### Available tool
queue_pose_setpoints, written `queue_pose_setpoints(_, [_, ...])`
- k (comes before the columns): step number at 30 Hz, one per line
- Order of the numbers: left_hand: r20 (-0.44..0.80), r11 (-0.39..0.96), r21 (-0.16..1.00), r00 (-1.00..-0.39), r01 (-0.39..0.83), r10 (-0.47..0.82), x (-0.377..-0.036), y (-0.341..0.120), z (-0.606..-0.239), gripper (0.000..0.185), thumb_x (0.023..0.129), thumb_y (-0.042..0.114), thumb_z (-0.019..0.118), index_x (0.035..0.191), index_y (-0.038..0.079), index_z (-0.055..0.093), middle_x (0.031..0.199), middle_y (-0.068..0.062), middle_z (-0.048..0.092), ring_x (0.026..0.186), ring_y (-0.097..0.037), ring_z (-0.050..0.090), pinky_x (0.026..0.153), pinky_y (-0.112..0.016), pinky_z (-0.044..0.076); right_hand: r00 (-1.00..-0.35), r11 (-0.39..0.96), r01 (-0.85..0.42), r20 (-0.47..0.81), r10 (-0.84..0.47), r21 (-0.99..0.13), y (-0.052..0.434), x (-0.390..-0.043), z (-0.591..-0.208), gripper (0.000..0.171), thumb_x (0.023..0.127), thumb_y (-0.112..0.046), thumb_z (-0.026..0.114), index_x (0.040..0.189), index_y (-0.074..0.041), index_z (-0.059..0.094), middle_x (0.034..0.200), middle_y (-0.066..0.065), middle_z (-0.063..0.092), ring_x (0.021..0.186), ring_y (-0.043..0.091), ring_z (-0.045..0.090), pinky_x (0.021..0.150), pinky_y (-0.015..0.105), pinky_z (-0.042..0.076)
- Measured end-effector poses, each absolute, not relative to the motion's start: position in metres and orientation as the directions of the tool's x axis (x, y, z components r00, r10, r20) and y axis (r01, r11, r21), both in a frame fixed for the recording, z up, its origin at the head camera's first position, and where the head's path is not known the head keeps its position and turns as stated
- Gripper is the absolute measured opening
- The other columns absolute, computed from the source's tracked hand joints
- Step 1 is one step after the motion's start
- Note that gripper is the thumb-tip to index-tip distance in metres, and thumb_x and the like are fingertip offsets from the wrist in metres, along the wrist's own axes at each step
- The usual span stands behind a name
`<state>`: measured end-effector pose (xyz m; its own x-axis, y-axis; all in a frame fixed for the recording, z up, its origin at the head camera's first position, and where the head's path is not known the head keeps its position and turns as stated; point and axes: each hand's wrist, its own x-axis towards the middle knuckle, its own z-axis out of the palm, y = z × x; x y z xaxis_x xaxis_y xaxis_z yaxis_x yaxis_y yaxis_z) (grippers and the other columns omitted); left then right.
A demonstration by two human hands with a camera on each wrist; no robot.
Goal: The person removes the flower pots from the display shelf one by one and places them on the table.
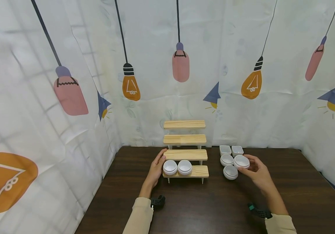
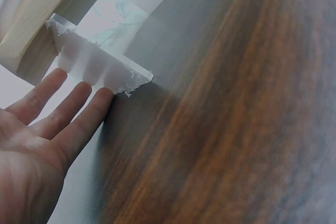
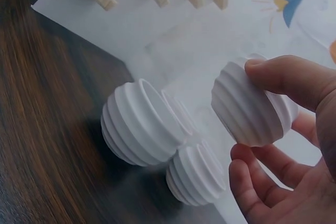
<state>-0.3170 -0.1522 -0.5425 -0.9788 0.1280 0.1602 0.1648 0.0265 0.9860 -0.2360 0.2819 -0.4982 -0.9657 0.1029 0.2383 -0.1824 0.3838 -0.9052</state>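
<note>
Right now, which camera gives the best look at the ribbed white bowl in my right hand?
The right wrist view: the ribbed white bowl fills the frame, pinched between thumb and fingers of the right hand. The head view shows it small and distant. The left wrist view misses it entirely.

Five round ribbed bowls (image 1: 170, 167), two square dishes (image 1: 225, 149), one four-step wooden rack (image 1: 185, 139).

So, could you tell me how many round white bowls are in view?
5. Two bowls sit on the wooden rack's lowest step. Two stand on the table. The right hand holds one. None seem hidden.
</note>
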Motion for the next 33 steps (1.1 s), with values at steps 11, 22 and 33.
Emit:
queue_pose_setpoints(11, [0.169,0.034,0.984,-0.977,0.175,0.132,-0.317,-0.153,-0.543,0.045,0.111,0.034,0.043,0.155,0.027,0.045,0.123,-0.011,0.063,0.108,-0.010,0.057,0.092,-0.026,0.046,-0.961,0.406,-0.197,0.257,0.098,-0.892,0.292,-0.234,-0.500,0.061,0.091,-0.012,0.079,0.143,-0.001,0.050,0.106,-0.026,0.059,0.084,0.002,0.060,0.071,0.021,0.052])
queue_pose_setpoints(22, [0.173,0.043,0.983,-0.976,0.180,0.134,-0.319,-0.153,-0.544,0.045,0.111,0.036,0.044,0.155,0.027,0.045,0.131,-0.013,0.061,0.113,-0.011,0.056,0.097,-0.028,0.044,-0.968,0.422,-0.177,0.234,0.088,-0.889,0.300,-0.233,-0.504,0.062,0.091,-0.014,0.079,0.143,-0.001,0.049,0.107,-0.023,0.058,0.086,0.003,0.059,0.071,0.022,0.051])
queue_pose_setpoints(33, [0.159,0.033,0.986,-0.979,0.164,0.129,-0.316,-0.151,-0.540,0.046,0.112,0.032,0.042,0.157,0.025,0.042,0.130,-0.011,0.061,0.111,-0.009,0.055,0.094,-0.027,0.044,-0.973,0.459,-0.144,0.210,0.097,-0.877,0.308,-0.233,-0.508,0.062,0.092,-0.019,0.079,0.144,-0.002,0.050,0.110,-0.021,0.057,0.088,0.004,0.060,0.073,0.022,0.052])
